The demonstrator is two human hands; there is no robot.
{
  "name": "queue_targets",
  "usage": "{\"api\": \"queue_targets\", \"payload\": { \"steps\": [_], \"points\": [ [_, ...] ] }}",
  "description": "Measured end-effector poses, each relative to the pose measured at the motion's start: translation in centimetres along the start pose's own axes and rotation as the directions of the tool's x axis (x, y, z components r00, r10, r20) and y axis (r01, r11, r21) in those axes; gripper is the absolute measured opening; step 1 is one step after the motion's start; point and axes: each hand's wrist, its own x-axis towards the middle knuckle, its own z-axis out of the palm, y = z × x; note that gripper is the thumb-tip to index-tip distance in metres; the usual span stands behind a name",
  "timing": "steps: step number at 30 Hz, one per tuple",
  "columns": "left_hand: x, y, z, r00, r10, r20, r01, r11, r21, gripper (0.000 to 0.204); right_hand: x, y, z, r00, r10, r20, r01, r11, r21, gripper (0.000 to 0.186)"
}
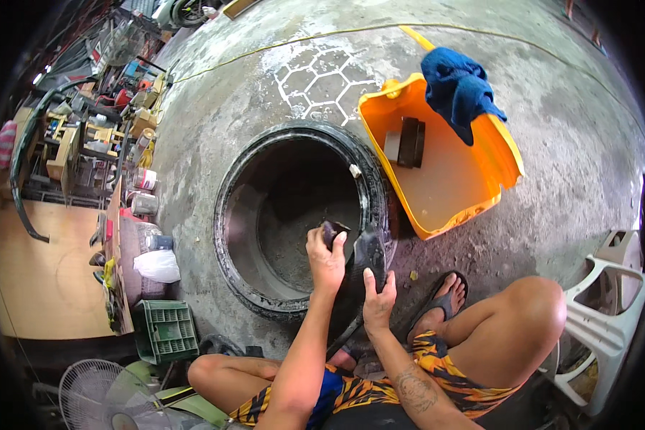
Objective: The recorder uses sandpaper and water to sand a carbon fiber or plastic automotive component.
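Observation:
My left hand (327,261), over the dark round tub (229,215) on the concrete, grips a small dark piece (334,231) I cannot identify. Just right of it, my right hand (378,294) holds a long, dark, curved piece (368,251) raised along the tub's right rim, its lower part partly hidden by my hands and arms. A small pale block (355,170) sits on the tub's rim. Beside the tub stands a yellow plastic container (507,172) with cloudy liquid and a dark metal part (412,142) inside; a blue cloth (457,86) drapes over its edge.
Cluttered tools and boxes line the left, with a plywood board (50,272), green crate (165,330) and fan (100,394). A white plastic stool (598,315) stands at right. My bent legs flank my arms. A cord (301,37) crosses the floor behind.

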Motion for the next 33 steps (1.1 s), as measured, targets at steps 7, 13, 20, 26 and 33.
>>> {"api": "queue_targets", "payload": {
  "steps": [7,13,20,26,33],
  "points": [
    [-2.7,3.8,-0.6,0.976,0.165,0.139,-0.174,0.983,0.052,0.032,0.6,2.2,-0.6,0.995,0.102,0.016,-0.102,0.994,0.038,0.048],
    [-3.5,3.3,-0.5,0.965,0.23,0.128,-0.243,0.965,0.101,0.028,0.6,1.5,-0.4,0.995,0.099,0.023,-0.098,0.995,-0.012,0.061],
    [-4.4,2.5,-0.1,0.977,0.201,0.074,-0.207,0.974,0.091,0.028,0.7,1.3,-0.4,0.98,0.176,0.095,-0.181,0.982,0.05,0.064],
    [-3.2,4.0,0.9,0.98,0.194,0.046,-0.197,0.978,0.065,0.03,0.8,4.1,-0.4,0.995,-0.019,-0.099,0.004,0.988,-0.156,0.06],
    [-2.3,4.0,1.3,0.983,0.173,0.066,-0.178,0.982,0.067,0.027,0.5,4.6,-0.6,0.995,-0.022,-0.094,0.005,0.983,-0.182,0.063]
  ]
}}
